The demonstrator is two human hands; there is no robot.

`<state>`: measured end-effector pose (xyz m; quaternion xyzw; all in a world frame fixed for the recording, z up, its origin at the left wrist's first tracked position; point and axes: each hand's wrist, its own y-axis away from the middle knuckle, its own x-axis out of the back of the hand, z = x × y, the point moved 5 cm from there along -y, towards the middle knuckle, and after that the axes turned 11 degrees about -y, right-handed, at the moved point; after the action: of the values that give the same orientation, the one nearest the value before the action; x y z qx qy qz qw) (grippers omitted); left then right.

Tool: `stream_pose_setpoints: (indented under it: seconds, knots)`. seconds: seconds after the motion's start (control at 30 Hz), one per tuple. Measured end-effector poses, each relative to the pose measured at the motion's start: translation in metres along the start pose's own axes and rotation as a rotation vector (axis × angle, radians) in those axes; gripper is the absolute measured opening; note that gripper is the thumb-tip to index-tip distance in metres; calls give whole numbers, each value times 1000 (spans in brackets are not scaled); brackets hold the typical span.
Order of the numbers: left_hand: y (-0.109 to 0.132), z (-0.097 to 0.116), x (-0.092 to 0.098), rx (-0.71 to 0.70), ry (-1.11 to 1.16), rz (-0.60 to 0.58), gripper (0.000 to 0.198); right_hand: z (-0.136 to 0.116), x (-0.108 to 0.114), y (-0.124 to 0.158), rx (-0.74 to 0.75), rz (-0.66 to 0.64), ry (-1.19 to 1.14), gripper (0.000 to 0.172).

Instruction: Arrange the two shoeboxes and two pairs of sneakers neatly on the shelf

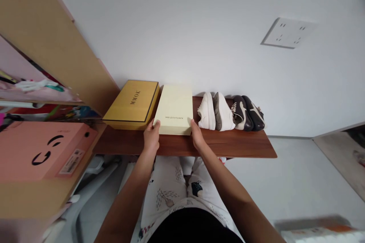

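A pale cream shoe box (174, 108) lies flat on a dark wooden shelf (228, 145) against the wall. My left hand (151, 136) grips its near left corner, thumb on the lid. My right hand (197, 136) holds its near right corner the same way. A mustard-yellow shoe box (132, 104) sits right beside it on the left, touching or nearly touching. To the right stand a pair of white sneakers (215, 113) and a pair of dark brown shoes (247, 114), toes pointing at me.
A wooden cabinet side (57, 53) rises at the left with cluttered shelves. A pink box (42, 150) lies on a lower ledge at the left. A white wall socket (288, 32) is on the wall. Grey floor (299, 182) spreads to the right.
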<state>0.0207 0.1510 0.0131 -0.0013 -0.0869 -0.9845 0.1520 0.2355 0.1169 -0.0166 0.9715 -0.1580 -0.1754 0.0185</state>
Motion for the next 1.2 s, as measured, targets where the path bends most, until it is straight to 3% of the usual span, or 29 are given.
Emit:
stream_pose_setpoints:
  seconds: [0.2, 0.47, 0.67, 0.77, 0.87, 0.93, 0.97, 1.07, 1.13, 1.2]
  knots:
    - [-6, -3, 1, -21, -53, 12, 51, 6, -5, -2, -10, 1, 9, 68]
    - [-11, -4, -2, -108, -91, 47, 46, 6, -8, -12, -57, 26, 64, 74]
    - [-17, -2, -2, -92, -64, 77, 44, 1, -17, -11, -67, 3, 92, 76]
    - [-3, -6, 5, -89, -131, 139, 41, -13, 0, 0, -41, 67, 115, 75]
    - [34, -18, 6, -133, -218, 213, 44, -43, 43, 16, 136, 99, 116, 64]
    - [65, -30, -7, -174, -263, 170, 54, -64, 87, 26, 256, 187, 143, 58]
    - [78, -36, -20, -192, -279, 91, 57, -73, 111, 30, 297, 254, 174, 57]
    - [106, -49, -81, -224, -323, -265, 56, -90, 173, 33, 333, 420, 314, 58]
    - [107, -51, -124, -234, -397, -435, 59, -92, 197, 27, 290, 446, 436, 59]
    - [93, -47, -157, -241, -509, -470, 68, -90, 206, 18, 246, 405, 566, 61]
